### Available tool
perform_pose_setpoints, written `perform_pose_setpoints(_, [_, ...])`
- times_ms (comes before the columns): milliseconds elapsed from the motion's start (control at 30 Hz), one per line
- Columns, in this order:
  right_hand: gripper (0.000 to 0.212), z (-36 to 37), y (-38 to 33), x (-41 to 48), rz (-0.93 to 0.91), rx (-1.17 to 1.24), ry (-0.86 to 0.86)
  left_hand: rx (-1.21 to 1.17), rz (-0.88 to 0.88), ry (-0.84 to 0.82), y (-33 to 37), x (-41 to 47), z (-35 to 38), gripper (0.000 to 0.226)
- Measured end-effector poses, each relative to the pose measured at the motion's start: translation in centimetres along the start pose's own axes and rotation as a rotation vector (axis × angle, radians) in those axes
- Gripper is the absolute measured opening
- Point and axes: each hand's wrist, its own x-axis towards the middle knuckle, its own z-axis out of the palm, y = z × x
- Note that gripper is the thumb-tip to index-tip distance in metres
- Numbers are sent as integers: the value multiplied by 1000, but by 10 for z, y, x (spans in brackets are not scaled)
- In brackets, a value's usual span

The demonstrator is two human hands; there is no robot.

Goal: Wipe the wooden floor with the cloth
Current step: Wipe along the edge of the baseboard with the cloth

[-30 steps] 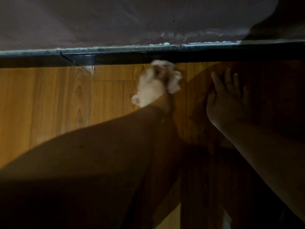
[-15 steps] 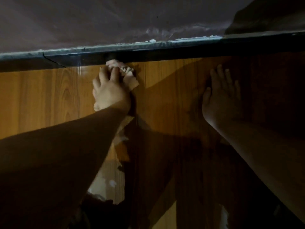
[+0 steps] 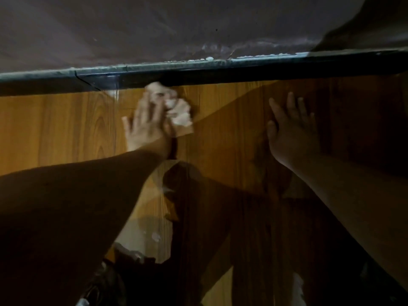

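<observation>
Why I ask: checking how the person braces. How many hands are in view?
2. The left hand presses the pale cloth on the wooden floor by the dark baseboard; the right hand lies flat on the floor further right, in shadow.

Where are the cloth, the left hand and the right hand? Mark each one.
cloth (image 3: 180,115): head view, on its pale crumpled bulge below the dark skirting.
left hand (image 3: 144,127): head view, on the back of the hand.
right hand (image 3: 289,138): head view, on the back of the hand.
</observation>
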Motion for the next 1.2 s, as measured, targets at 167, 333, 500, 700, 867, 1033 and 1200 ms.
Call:
perform_pose_setpoints(167, [59, 1, -8, -21, -4, 58, -115, -185, -378, -57, -29, 2, -6, 62])
perform_pose_setpoints(333, [60, 9, -22, -68, -17, 97, -134, -118, 71, -221, 24, -56, 11, 77])
perform_pose_setpoints(500, [65, 11, -33, -104, 11, 126, -183, 90, 620, -323, 55, -118, 33, 65])
perform_pose_setpoints(700, [69, 16, -45, -124, 40, 155, -249, 68, 90, -265, -22, -107, 1, 72])
perform_pose_setpoints(867, [72, 18, -46, -148, 26, 104, -261, -124, -153, -348, -25, -121, -5, 75])
perform_pose_setpoints(1033, [97, 19, -66, -163, 80, 33, -405, -197, -196, -378, -2, -135, -6, 76])
perform_pose_setpoints(1200, [114, 22, -67, -167, 71, -2, -411, 49, 98, -438, -20, -137, -11, 67])
